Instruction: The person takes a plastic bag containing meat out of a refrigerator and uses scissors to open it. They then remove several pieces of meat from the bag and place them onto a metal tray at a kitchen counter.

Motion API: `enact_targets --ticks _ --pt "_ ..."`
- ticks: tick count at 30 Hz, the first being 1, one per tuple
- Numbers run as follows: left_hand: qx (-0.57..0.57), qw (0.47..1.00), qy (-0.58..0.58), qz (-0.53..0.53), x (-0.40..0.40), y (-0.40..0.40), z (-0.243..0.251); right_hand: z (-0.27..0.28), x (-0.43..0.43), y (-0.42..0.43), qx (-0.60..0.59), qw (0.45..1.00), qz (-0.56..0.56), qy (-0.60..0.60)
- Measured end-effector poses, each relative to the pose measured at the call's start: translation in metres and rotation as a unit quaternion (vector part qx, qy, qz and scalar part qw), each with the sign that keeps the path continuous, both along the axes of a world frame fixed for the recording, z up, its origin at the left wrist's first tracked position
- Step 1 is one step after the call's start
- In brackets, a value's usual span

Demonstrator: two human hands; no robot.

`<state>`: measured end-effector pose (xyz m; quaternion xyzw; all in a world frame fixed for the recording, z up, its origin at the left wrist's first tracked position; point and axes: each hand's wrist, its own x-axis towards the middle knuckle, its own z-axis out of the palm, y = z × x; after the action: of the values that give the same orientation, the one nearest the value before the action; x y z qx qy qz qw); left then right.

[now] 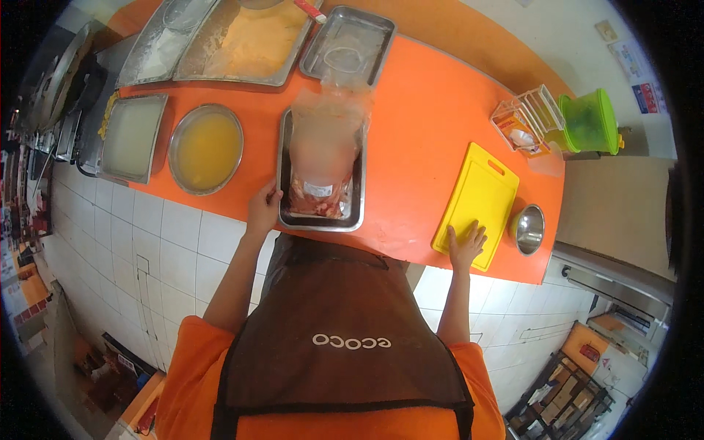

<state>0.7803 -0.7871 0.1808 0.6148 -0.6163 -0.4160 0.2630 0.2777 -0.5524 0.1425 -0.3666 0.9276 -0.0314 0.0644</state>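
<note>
My left hand (263, 208) is at the near left rim of a deep metal tray (357, 212), with its fingertips curled at the edge. Inside that tray lies a clear plastic bag of raw meat (308, 201) bearing a white label; its upper part is blurred, and the loose plastic end reaches past the tray's far edge. My right hand (467, 243) rests with spread fingers on the near end of a yellow cutting board (481, 192), which has a handle slot at its far end. Just right of the board stands a small steel bowl (531, 230).
On the orange tabletop (415, 121), a round bowl of yellow liquid (206, 148) and a rectangular pan of cloudy liquid (135, 137) stand left. Trays of white powder (159, 55) and orange powder (258, 41) sit behind, beside a shallow metal tray (379, 33). A wire rack (528, 118) and green-lidded container (591, 121) stand right.
</note>
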Motion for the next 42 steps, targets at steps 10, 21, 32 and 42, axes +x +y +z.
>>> enact_targets --ticks 10,21,32,42 --pt "-0.024 0.999 -0.001 -0.025 0.014 -0.010 0.006 0.065 0.051 -0.111 -0.150 0.985 0.058 -0.069" --pt "0.061 0.997 0.037 0.013 0.019 0.011 0.024 0.137 0.217 -0.491 -0.209 0.836 0.451 -0.231" --pt "0.017 0.988 0.039 0.149 0.075 0.019 0.069 0.105 0.223 -0.605 -0.272 0.847 0.450 -0.078" --pt "-0.310 0.945 0.066 -0.078 -0.015 -0.096 0.179 0.219 0.231 -0.394 -0.352 0.455 0.115 -0.810"
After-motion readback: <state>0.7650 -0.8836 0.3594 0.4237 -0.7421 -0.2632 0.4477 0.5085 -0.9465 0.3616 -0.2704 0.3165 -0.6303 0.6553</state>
